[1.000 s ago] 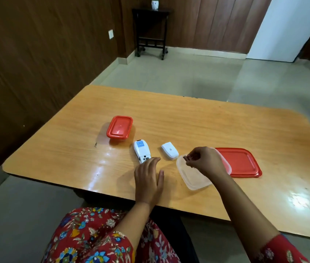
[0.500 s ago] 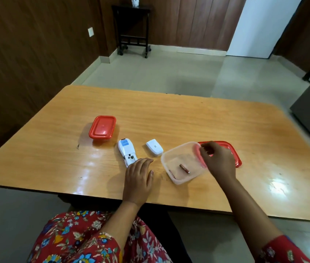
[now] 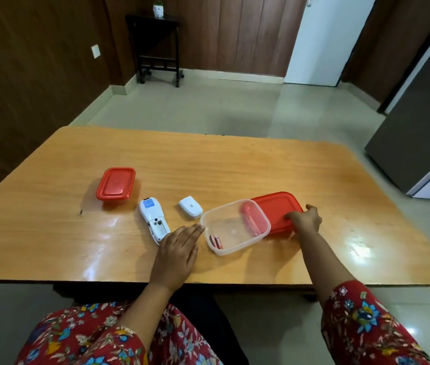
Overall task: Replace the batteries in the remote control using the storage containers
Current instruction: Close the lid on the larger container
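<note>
A person in a red floral top sits at the near edge of a glossy wooden counter [image 3: 235,164]. The left hand [image 3: 178,250] lies flat, palm down, fingers stretched out together, holding nothing; its fingertips reach toward the near corner of the clear container [image 3: 235,225] and its knuckles sit just beside the lower end of the remote control [image 3: 154,219]. The remote lies face down, white, with a blue label near its far end and the battery bay open and bare at the near end. Its small white battery cover [image 3: 190,211] rests apart from it, between the remote and the clear container.

Inside the clear container, two batteries [image 3: 216,241] with reddish wrappers lie side by side against the near left wall. The container overlaps the left edge of a large red lid [image 3: 277,209] that lies flat on the counter behind it. The right hand [image 3: 303,219] is on that lid's right side, fingers curled over its rim and thumb on top; whether it truly grips the lid or only presses on it, I cannot tell.

Farther left stands a smaller container with a red lid [image 3: 116,183] shut on it, well apart from both hands.
</note>
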